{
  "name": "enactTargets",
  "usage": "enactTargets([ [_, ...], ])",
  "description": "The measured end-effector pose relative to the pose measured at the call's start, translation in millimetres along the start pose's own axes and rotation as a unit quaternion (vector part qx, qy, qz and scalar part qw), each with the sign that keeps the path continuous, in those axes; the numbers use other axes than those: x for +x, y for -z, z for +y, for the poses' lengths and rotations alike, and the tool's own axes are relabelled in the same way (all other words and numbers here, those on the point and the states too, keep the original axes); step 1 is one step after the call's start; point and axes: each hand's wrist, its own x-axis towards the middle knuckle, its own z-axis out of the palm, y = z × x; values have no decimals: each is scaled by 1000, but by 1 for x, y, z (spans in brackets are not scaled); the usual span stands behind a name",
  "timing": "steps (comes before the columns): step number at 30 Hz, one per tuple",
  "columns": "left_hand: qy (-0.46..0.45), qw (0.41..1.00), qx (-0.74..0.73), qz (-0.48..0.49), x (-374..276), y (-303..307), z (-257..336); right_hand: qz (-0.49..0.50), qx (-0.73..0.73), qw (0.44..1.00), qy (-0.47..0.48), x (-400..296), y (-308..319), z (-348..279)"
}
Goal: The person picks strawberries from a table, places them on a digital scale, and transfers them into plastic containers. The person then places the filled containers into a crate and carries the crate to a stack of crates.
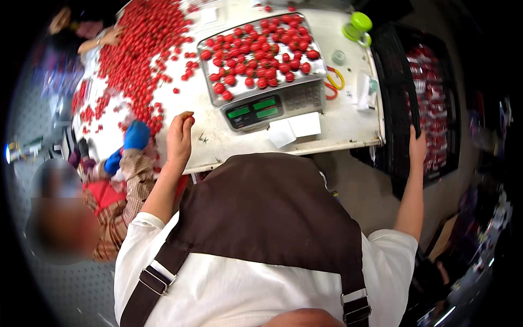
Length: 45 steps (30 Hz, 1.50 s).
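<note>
My left hand (178, 137) is raised over the table's front edge, fingers curled. A bit of red at its fingertips looks like a cherry tomato (192, 120), mostly hidden by the fingers. To the right, my right hand (417, 148) grips the rim of a black plastic crate (413, 96). Packs of red fruit (431, 102) with clear wrapping fill the crate area beyond that rim. Ahead of me stands a digital scale (300, 98) with lit green displays. Its metal tray (243, 93) bears many loose cherry tomatoes (261, 55), several with green stems.
A large heap of cherry tomatoes (139, 45) covers the white table (229, 151) at left. A co-worker's blue-gloved hand (137, 135) and another person's bare hand (110, 36) are at it. White papers (302, 124), scissors (336, 79) and a green-lidded container (359, 26) lie around the scale.
</note>
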Motion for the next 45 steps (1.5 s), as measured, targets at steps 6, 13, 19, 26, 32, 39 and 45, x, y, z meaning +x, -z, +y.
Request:
enactTargets([
  [6,93,995,22,23,-110,2,-70,1,26,998,56,3,-7,20],
  [13,186,977,97,20,-223,-43,-97,3,27,996,87,-3,-6,14],
  [19,335,930,144,55,-301,-59,-152,-14,9,994,105,6,-8,22],
  [26,277,924,209,160,-251,-43,-145,11,16,993,114,-1,-8,24],
  [32,92,957,163,220,-99,-41,-107,13,3,993,117,1,-4,13],
  [39,141,918,334,159,-41,-68,-116,38,7,992,122,-3,-9,20],
  [45,125,915,350,157,-47,-66,-113,41,2,992,121,-9,-6,7],
])
